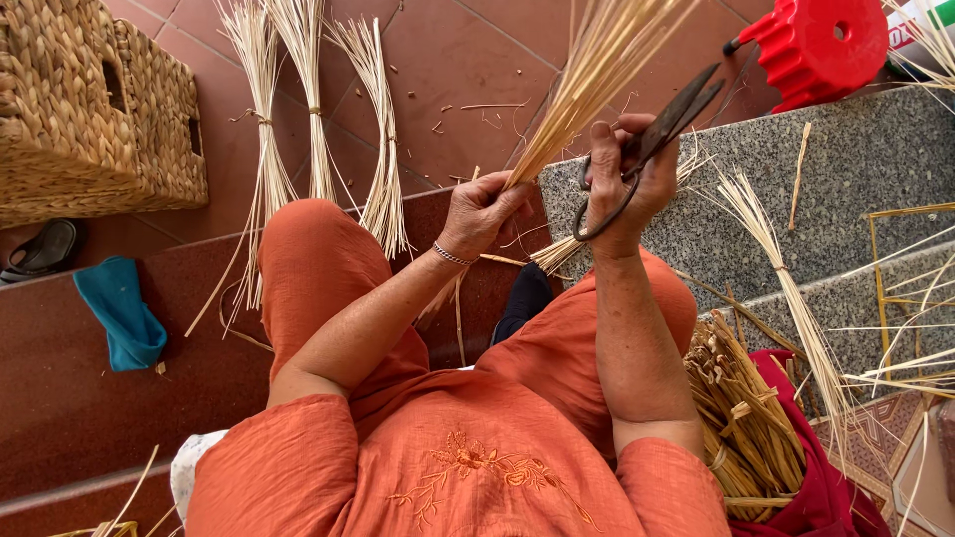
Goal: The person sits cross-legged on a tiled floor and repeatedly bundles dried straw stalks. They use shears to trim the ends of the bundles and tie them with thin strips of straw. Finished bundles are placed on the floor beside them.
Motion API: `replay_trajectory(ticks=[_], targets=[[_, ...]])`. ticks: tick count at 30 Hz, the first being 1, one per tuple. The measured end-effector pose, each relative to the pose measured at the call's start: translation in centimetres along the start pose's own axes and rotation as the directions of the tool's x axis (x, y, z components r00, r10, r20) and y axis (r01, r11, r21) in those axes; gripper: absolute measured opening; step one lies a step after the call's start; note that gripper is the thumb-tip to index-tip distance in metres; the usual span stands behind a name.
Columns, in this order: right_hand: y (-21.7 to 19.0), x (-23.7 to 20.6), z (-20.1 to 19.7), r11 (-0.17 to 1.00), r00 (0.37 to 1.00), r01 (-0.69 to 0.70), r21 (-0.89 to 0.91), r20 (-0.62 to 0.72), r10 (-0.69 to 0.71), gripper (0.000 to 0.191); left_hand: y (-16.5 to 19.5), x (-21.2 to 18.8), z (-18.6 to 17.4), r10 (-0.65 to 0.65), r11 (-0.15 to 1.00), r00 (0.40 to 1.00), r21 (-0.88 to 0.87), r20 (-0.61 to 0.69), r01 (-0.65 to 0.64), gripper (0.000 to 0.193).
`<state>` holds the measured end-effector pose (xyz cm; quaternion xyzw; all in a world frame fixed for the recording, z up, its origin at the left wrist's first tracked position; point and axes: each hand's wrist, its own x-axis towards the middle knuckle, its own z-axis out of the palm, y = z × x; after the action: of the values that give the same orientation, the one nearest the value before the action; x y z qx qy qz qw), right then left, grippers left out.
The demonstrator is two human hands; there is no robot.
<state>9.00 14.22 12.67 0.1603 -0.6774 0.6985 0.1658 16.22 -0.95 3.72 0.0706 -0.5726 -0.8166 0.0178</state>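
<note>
Straw bundle point(587, 85) stands tilted at the centre of the view, fanning up toward one o'clock and narrowing down to the left hand point(482, 209), whose fingers are curled tight around its lower part; the cut ends point(557, 254) stick out below, just under the right hand point(622, 179); that hand is closed through the loops of a pair of dark iron scissors point(647, 139), thumb on top, the blades lying together and pointing toward two o'clock, just beside the straws; a thin bracelet point(453, 257) circles the left wrist; both arms come out of an orange blouse point(468, 467) over orange trousers point(318, 268); at eleven o'clock three tied straw sheaves point(318, 109) lie on the red tiled floor point(448, 60); at ten o'clock sit woven baskets point(95, 109), with a dark sandal point(40, 249) and a teal cloth point(119, 313) below them toward nine o'clock; at one o'clock a red plastic stool point(821, 45) stands by a grey granite step point(856, 169), on which another tied sheaf point(786, 278) lies; at four o'clock a bundle of thicker brown stalks point(746, 418) rests on red fabric point(826, 477).
</note>
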Motion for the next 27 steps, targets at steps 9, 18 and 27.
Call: replay_trajectory(ticks=[9, 18, 27], targets=[[-0.3, 0.2, 0.1, 0.984, 0.986, 0.161, -0.078, 0.056, -0.156, 0.032, 0.3, -0.7, 1.5, 0.452, 0.808, 0.892, 0.436, -0.024, -0.397, 0.024], [-0.7, 0.5, 0.3, 0.995, 0.996, -0.053, 0.084, 0.07, 0.047, 0.025, 0.6, -0.5, 1.5, 0.479, 0.739, 0.878, 0.545, -0.013, -0.396, 0.036], [-1.6, 1.2, -0.1, 0.954, 0.98, -0.184, 0.237, 0.114, 0.16, 0.02, 0.8, 0.0, 0.5, 0.02, 0.997, 1.0, -0.072, 0.0, -0.02, 0.037]])
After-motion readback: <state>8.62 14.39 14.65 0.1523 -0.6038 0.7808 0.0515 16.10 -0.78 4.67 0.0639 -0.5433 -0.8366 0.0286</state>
